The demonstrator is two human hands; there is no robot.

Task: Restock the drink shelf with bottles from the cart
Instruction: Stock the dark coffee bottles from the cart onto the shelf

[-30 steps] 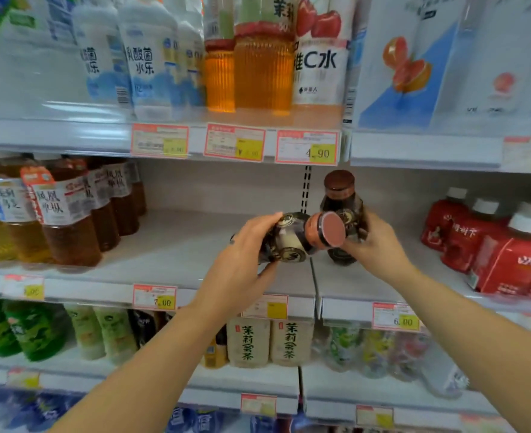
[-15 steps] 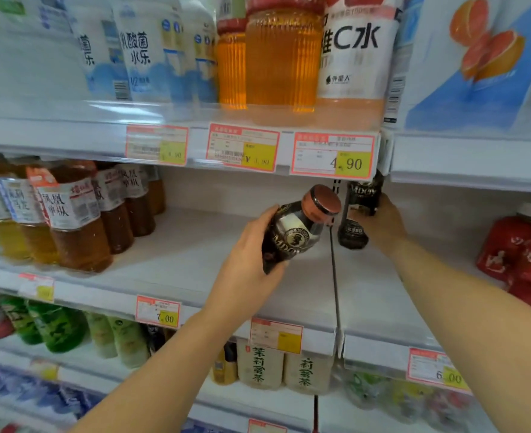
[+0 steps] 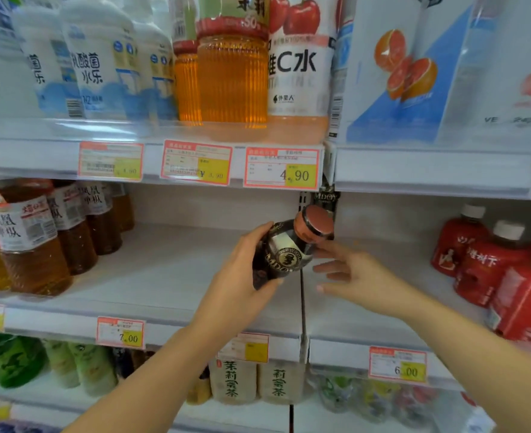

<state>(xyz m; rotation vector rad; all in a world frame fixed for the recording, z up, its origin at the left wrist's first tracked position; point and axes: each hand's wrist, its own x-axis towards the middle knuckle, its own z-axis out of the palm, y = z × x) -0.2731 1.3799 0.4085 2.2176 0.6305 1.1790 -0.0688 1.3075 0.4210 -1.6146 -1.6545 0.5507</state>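
Observation:
My left hand (image 3: pixel 242 276) grips a dark coffee bottle (image 3: pixel 286 254) with a brown cap, tilted with the cap up and to the right, above the middle shelf (image 3: pixel 164 276). My right hand (image 3: pixel 351 276) hovers just right of that bottle, fingers spread and straight, holding nothing. A second dark bottle (image 3: pixel 326 200) stands at the back of the shelf by the divider post. Its top is hidden behind the price strip of the shelf above.
Brown tea bottles (image 3: pixel 36 239) fill the shelf's left end and red bottles (image 3: pixel 501 270) its right end. Above are white, orange and vitamin-water bottles (image 3: pixel 233 73). Jasmine tea bottles (image 3: pixel 251 382) stand on the shelf below. Price tags (image 3: pixel 281 168) line the shelf edges.
My right hand has let go of the second dark bottle at the back of the shelf and drawn back, open. My left hand has lowered slightly and still grips its bottle.

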